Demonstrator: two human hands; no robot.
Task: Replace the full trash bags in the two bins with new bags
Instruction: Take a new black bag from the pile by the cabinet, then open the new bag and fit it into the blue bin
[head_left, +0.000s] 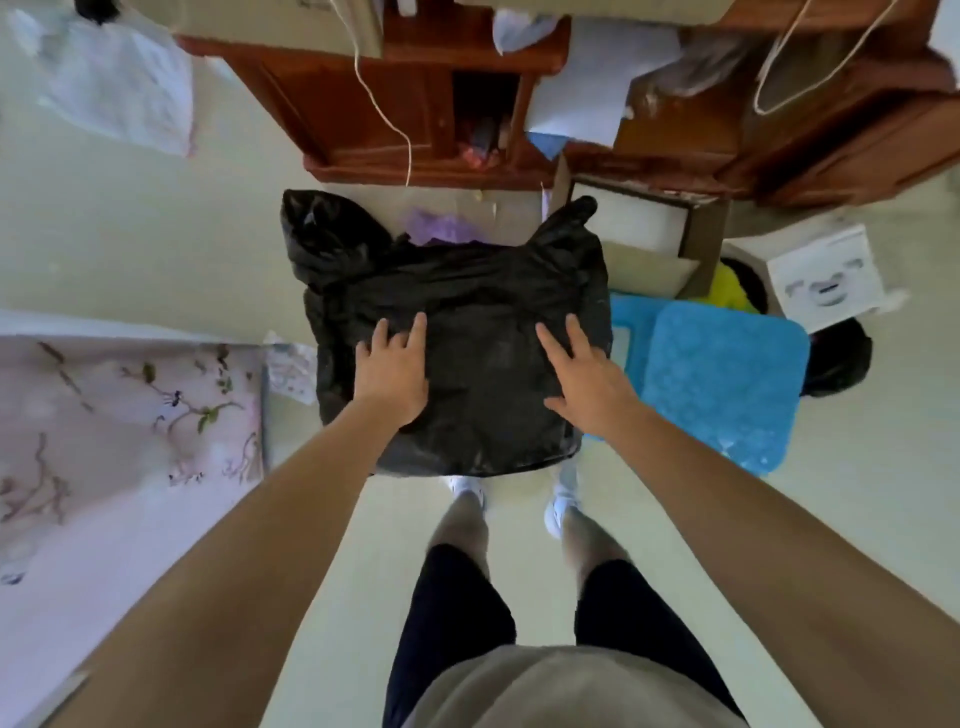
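Observation:
A black trash bag (478, 291) lies spread out in front of me above the floor, its two handle ends sticking up at the far left and far right. My left hand (392, 366) rests flat on its left part with straight fingers. On the right part lies my right hand (584, 376), fingers spread and straight. What is under the bag is hidden. A second bin with a black bag (836, 358) and yellow contents stands at the right, partly behind a blue mat.
A blue mat (727, 384) lies right of the bag. A cardboard box (649, 244) and a white box (821, 280) stand behind it. A wooden cabinet (395, 114) with a hanging cord fills the back. A floral-covered bed (119, 431) is at the left.

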